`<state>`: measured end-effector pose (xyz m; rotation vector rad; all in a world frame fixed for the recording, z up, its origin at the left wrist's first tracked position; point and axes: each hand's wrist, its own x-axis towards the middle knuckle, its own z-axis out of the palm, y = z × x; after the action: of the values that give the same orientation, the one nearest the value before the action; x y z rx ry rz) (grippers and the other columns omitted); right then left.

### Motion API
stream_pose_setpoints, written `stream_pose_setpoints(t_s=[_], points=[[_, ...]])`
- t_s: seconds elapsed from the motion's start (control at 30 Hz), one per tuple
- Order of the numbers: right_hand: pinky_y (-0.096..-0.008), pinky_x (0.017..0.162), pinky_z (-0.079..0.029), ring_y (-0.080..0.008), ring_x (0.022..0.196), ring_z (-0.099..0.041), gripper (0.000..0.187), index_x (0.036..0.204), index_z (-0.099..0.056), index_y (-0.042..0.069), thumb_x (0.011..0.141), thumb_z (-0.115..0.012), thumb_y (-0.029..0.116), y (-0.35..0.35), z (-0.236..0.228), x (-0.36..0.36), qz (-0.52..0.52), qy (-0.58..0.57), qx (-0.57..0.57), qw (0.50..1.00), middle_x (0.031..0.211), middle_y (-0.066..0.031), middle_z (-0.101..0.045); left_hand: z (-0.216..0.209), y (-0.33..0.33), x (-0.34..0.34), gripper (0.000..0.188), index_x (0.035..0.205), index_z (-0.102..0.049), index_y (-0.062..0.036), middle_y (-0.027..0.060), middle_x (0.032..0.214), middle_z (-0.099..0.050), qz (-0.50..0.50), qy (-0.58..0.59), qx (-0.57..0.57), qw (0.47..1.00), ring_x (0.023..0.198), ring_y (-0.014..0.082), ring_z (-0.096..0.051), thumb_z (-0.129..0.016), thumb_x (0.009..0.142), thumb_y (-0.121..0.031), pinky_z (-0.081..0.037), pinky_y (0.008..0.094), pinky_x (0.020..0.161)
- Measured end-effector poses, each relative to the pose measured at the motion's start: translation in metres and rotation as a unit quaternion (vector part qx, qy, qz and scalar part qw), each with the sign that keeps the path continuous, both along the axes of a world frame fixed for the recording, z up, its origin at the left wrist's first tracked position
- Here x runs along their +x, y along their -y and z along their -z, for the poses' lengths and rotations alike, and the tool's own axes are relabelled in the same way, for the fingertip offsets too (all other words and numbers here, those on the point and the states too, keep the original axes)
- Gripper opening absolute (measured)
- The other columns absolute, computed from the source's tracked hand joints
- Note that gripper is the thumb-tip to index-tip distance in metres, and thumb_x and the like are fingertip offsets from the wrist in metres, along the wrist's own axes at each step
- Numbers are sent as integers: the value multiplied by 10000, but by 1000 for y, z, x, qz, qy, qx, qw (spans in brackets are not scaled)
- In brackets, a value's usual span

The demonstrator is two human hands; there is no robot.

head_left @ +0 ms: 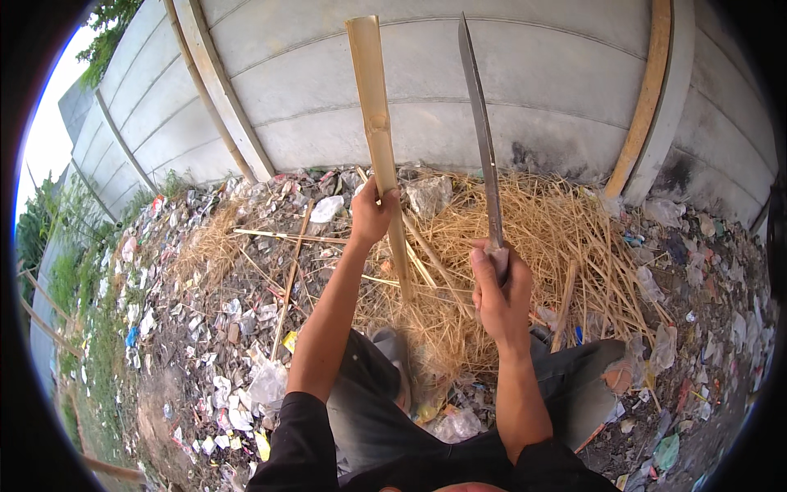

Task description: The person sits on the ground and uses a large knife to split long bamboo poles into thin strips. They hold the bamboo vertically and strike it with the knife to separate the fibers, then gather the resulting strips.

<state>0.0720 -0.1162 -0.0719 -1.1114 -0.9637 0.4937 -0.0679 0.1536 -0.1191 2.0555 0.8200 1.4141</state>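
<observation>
A split length of bamboo stands nearly upright in front of me, its hollow inner face and a node showing. My left hand is closed round its lower half, and its bottom end reaches down towards the straw. To the right, my right hand grips the handle of a machete. The long dark blade points up, roughly alongside the bamboo and apart from it. Below both hands lies a heap of thin bamboo shavings.
A grey concrete panel wall rises ahead, with a bamboo pole and a wooden post against it. Scattered plastic litter covers the ground. Thin sticks lie left of the heap. My legs are bent below my hands.
</observation>
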Motion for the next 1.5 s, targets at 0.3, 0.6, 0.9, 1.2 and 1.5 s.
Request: stream_pose_setpoints(t_s=[0.3, 0.6, 0.9, 1.2, 1.5], points=[[-229, 484, -339, -22, 538, -430, 348, 1307, -557, -55, 1003, -603, 106, 4, -100, -18, -1, 106, 95, 990, 630, 38, -483, -11, 16, 6, 200, 1120, -640, -20, 133, 810, -713, 1, 2, 25, 1000, 743, 219, -718, -657, 938, -101, -548, 363, 679], [-238, 565, -319, -43, 639, -350, 500, 1477, -497, 0, 1000, -617, 89, -19, -133, -35, 26, 232, 127, 964, 697, 47, -367, -8, 31, 0, 223, 1139, -639, -9, 142, 775, -704, -3, -10, 39, 999, 704, 207, -709, -656, 929, -82, -537, 369, 639], [-236, 558, -309, -40, 633, -339, 507, 1492, -480, 9, 1008, -609, 85, -27, -131, -43, 41, 243, 150, 957, 692, 41, -355, -4, 27, -2, 237, 1155, -641, -5, 167, 790, -709, 15, -2, 41, 999, 692, 250, -714, -663, 929, -70, -536, 376, 634], [-243, 552, -312, -44, 628, -348, 500, 1495, -478, 14, 1014, -596, 79, -27, -134, -50, 50, 251, 134, 957, 694, 38, -362, -9, 31, -2, 271, 1188, -643, -14, 154, 789, -699, 26, 21, 6, 999, 691, 177, -678, -664, 920, -44, -527, 350, 636], [-252, 545, -307, -46, 624, -341, 497, 1494, -476, 6, 1019, -596, 92, -24, -135, -52, 38, 244, 117, 962, 693, 37, -364, -5, 30, -5, 358, 1277, -631, -36, 143, 790, -700, 18, 11, 20, 1000, 677, 194, -682, -654, 920, -59, -527, 349, 630]])
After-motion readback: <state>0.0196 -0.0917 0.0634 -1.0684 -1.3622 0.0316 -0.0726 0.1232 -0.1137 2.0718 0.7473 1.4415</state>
